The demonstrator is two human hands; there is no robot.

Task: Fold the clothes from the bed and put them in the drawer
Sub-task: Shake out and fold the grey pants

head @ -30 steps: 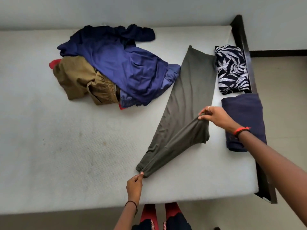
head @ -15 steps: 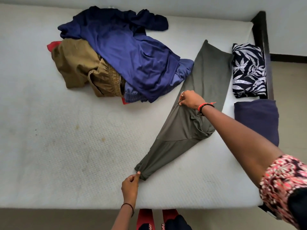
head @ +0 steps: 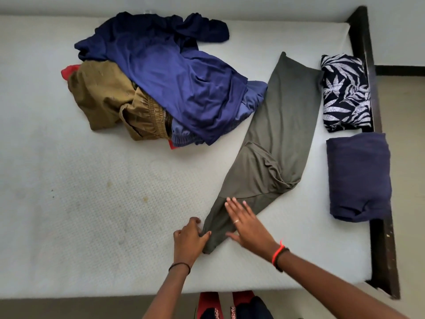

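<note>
The left hand [head: 190,237] grips the narrow near end of an olive-grey garment [head: 282,107], fingers curled at its edge and thumb on top of the cloth. Just beside it, the right hand [head: 248,224] lies flat on the same end, fingers straight and spread, palm pressing down; a ring [head: 236,221] shows on one finger. A black band [head: 180,267] circles the left wrist, and an orange and black band [head: 279,254] the right.

The olive-grey garment stretches diagonally across the white mattress [head: 92,203], widening toward the far right, with a flap folded over its middle. To its right, near the dark bed frame [head: 381,249], sit two folded pieces: a leaf-print garment [head: 345,93] farther away and a navy garment [head: 358,176] nearer. To its left lies an unfolded heap: a blue garment [head: 174,77] draped over a khaki garment [head: 103,95], with a red cloth [head: 69,71] peeking out at the heap's left edge
</note>
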